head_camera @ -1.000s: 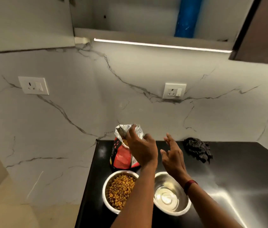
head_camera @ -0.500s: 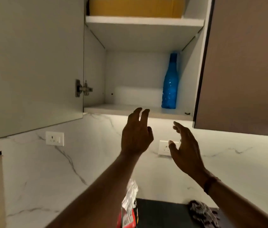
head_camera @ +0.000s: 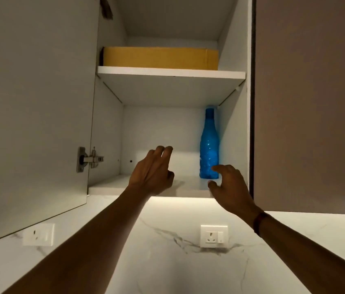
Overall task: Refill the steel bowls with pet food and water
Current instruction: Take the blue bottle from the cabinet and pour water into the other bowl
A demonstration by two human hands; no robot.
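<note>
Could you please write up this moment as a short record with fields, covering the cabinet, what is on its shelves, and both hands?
cabinet: wall cabinet, left door swung open
upper shelf: yellow cardboard box
lower shelf: blue bottle, upright, at the right side
left hand: open, empty, raised before the lower shelf
right hand: open, fingers close to the bottle's base, not gripping
wall below: two sockets
bowls: not in view
</note>
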